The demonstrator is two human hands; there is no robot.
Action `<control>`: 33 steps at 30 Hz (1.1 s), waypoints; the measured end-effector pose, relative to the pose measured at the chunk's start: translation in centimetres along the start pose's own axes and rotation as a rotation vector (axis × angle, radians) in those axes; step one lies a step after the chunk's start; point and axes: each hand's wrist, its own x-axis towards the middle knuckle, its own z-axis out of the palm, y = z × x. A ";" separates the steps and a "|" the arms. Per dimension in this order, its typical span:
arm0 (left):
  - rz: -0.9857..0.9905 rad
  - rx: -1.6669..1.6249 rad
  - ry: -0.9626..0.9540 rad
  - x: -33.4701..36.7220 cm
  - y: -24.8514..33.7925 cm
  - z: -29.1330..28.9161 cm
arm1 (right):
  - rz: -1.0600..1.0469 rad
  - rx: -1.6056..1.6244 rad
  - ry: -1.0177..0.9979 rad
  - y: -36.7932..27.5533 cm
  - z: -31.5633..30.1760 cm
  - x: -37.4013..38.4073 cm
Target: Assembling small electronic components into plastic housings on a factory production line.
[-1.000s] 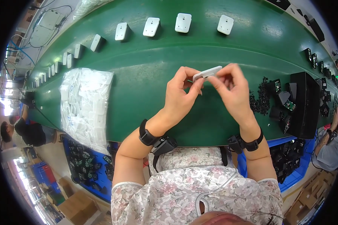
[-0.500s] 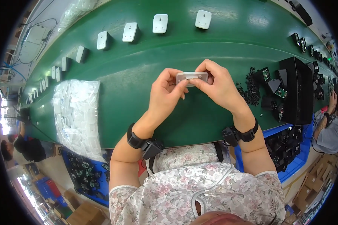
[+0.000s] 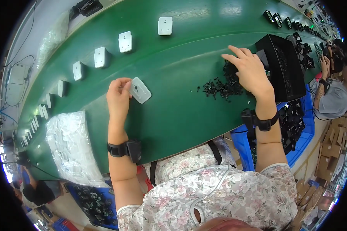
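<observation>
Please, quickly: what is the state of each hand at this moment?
Left hand: closed on the edge of a white plastic piece.
Right hand: open and spread, by the small black parts; no held thing visible.

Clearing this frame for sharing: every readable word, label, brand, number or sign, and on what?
None readable.
White cover in the left hand: no lettering I can make out.
Plastic bag: any print too blurred.
Cardboard boxes, far right: any marks too small.
</observation>
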 end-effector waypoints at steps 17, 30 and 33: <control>0.596 0.671 -0.007 -3.5 3.2 3.3 | -0.018 1.321 0.144 -6.7 2.4 4.9; 0.521 0.227 -0.034 -4.1 2.2 1.9 | -0.271 0.820 0.199 -11.5 0.6 4.6; 0.502 0.190 -0.127 -4.2 2.2 1.6 | -0.334 0.814 0.159 -12.6 1.0 5.0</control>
